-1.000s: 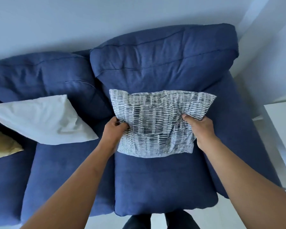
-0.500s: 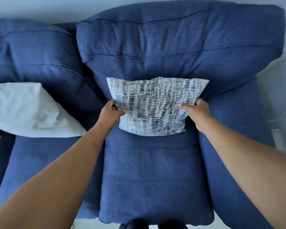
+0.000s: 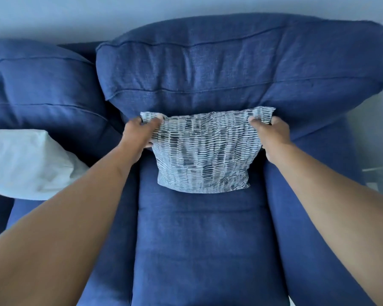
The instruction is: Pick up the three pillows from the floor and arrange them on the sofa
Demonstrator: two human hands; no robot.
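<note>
Hands now at the top corners of the patterned pillow (were lower on its sides): left hand, right hand, both pinching fabric. Pillow upright against blue sofa backrest; white pillow left.

I see the sofa in coarse matt blue cloth; between my hands, the patterned pillow looks woven, wrinkled.

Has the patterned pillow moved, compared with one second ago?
Yes. The patterned pillow has gone back toward the blue back cushion; its top edge now leans on it. The hands now grip the top corners.
</note>
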